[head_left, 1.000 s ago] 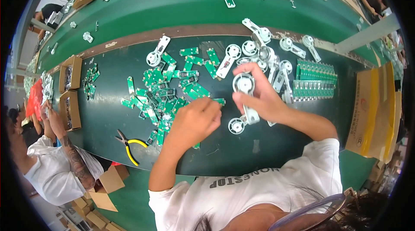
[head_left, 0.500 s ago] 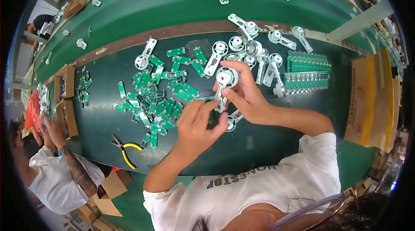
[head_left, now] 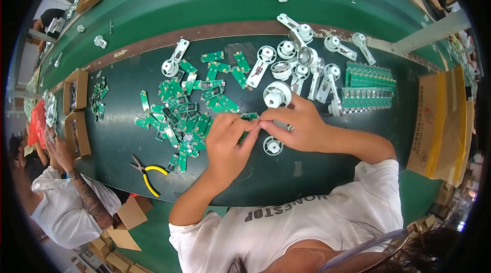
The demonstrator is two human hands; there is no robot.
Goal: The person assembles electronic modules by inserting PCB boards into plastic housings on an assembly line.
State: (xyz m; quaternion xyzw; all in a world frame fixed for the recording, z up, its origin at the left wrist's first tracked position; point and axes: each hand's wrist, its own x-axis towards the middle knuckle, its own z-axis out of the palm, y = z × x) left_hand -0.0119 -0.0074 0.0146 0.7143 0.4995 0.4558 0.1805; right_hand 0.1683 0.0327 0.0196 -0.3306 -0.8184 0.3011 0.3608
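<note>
We hold the white round-headed housing (head_left: 276,94) in the right hand (head_left: 303,126). Its round head projects beyond the index finger, on the far side of the hand and slightly tilted; its arm is covered by the fingers, so we cannot tell where along it the grasp sits. The thumb and index finger of this hand are drawn together just below the head, toward the left.

We bring the left hand (head_left: 225,140) up to the same spot. Its thumb and index finger converge, and their tips meet those of the right hand. We cannot tell whether a small part is pinched there; the fingertips conceal it. A single green circuit board (head_left: 249,116) shows just beyond the left fingertips.

Directly below the right hand, a second white housing (head_left: 273,145) rests on the dark worktable (head_left: 123,142), its arm partly hidden by the hand. To the left of the left hand we find the heap of loose green circuit boards (head_left: 186,112), and nearer the table edge the yellow-handled pliers (head_left: 144,169). Beyond the right hand lies the cluster of white housings (head_left: 299,72); to its right lie the green circuit-board panels (head_left: 367,98).
</note>
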